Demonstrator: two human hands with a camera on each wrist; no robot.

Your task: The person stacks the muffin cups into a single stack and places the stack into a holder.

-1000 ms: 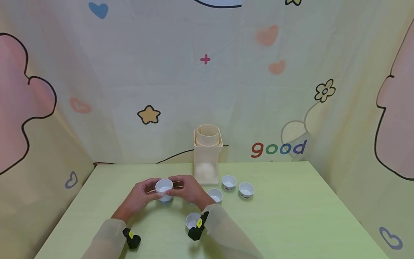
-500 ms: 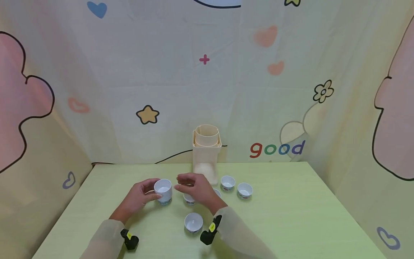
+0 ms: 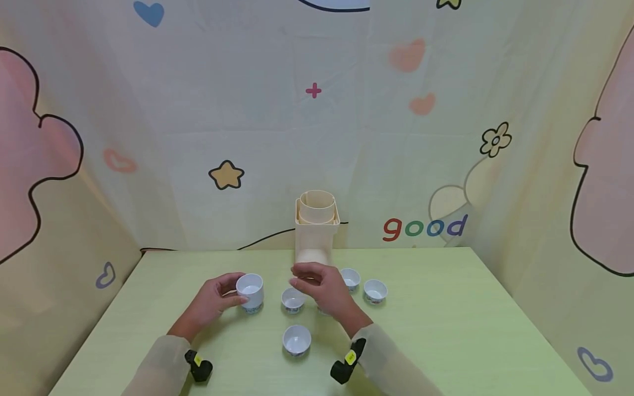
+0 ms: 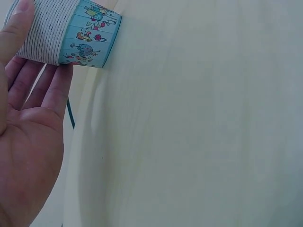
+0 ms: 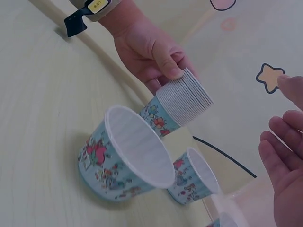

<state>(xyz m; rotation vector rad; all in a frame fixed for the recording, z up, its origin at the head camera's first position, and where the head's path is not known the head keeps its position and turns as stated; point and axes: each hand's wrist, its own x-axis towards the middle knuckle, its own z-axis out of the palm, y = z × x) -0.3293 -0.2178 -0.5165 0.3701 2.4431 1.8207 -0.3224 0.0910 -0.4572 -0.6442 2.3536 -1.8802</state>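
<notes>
My left hand grips a nested stack of paper cups at the left of the table, thumb on the near side. In the left wrist view the stack's white rims are layered tightly above a light-blue printed base. My right hand hovers over the middle of the table, fingers loosely bent with nothing between them. Beneath it, one cup is mostly hidden in the head view. Single cups stand upright nearby: one just left of the hand and one nearer the front.
Two more cups, a farther one and a right one, stand right of my right hand. A cream cup dispenser with a round tube on top is at the table's back edge. A printed curtain hangs behind.
My right hand has let go of the cup stack and moved right, over the cups in the middle. My left hand stays in place, still holding the stack.
</notes>
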